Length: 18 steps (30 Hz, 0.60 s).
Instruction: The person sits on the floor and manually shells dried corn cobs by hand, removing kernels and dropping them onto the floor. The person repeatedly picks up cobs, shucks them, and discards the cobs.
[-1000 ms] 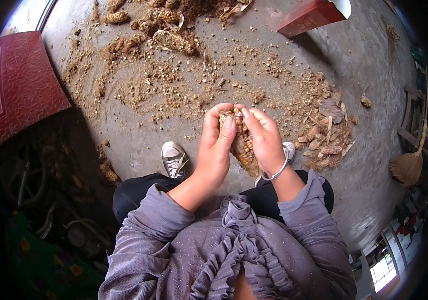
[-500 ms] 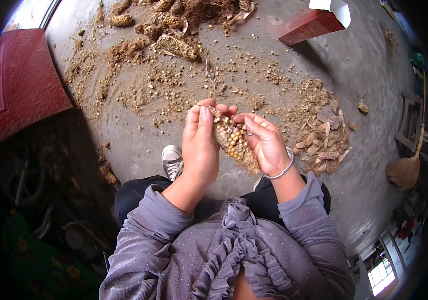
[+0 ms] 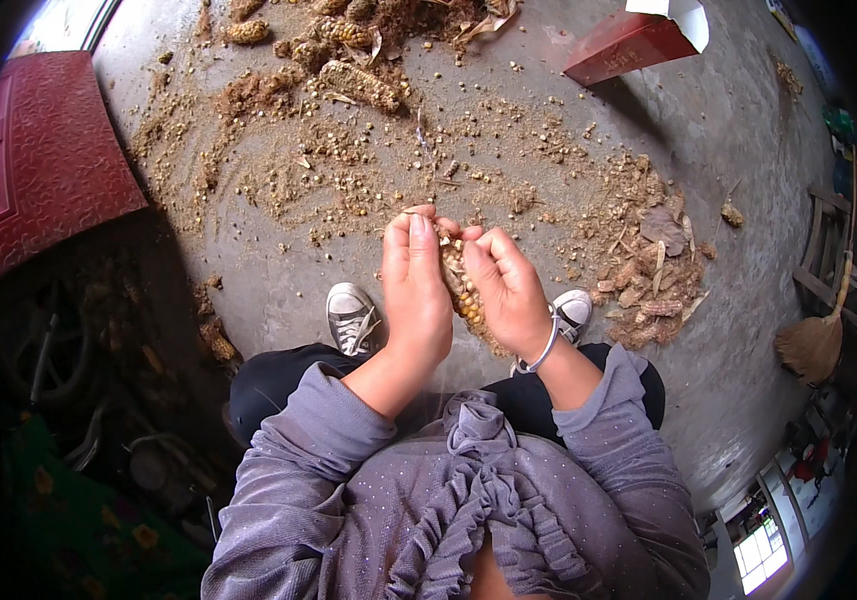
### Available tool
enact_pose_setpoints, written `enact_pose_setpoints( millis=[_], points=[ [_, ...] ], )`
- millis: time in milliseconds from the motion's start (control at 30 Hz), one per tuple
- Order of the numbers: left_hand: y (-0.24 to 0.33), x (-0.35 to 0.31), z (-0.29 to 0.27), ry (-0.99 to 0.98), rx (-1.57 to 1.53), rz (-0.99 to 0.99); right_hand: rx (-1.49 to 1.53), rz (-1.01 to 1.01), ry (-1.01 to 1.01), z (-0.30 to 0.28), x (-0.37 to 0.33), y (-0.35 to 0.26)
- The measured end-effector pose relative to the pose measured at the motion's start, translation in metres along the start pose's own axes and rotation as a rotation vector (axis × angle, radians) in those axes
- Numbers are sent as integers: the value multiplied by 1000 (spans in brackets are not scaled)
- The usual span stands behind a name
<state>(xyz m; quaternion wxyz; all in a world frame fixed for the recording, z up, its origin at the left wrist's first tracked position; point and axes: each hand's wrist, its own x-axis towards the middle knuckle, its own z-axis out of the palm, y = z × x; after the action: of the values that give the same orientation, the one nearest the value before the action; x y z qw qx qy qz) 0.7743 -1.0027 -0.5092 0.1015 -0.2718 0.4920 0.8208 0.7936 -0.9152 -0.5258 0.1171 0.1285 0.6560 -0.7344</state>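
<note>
Between my two hands is a corn cob (image 3: 466, 297), partly stripped, with yellow kernels showing on its near part. My left hand (image 3: 416, 285) is wrapped along its left side, thumb at the upper end. My right hand (image 3: 511, 295), with a pale bangle (image 3: 546, 345) at the wrist, closes on the cob from the right, its thumb pressed against the kernels. The fingers of both hands meet near the cob's far end and hide much of it. Below the hands lies a grey floor strewn with loose kernels (image 3: 324, 180).
More corn cobs (image 3: 359, 85) lie in a heap at the far side. A pile of bare cobs and husks (image 3: 649, 275) is on the right. A red box (image 3: 634, 45) stands beyond it. A broom (image 3: 811, 345) rests at far right; a red panel (image 3: 44, 150) is at left.
My right hand has moved left and turned inward over the cob, covering more kernels. My left hand has shifted slightly right. More of my right shoe shows.
</note>
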Motion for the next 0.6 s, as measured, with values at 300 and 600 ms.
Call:
enact_pose_setpoints(
  millis=[300, 600],
  points=[
    [5, -1, 4, -121, -43, 100, 467, 337, 4, -8, 7, -4],
    [4, 3, 0, -124, -28, 127, 693, 435, -43, -13, 4, -15]
  ],
)
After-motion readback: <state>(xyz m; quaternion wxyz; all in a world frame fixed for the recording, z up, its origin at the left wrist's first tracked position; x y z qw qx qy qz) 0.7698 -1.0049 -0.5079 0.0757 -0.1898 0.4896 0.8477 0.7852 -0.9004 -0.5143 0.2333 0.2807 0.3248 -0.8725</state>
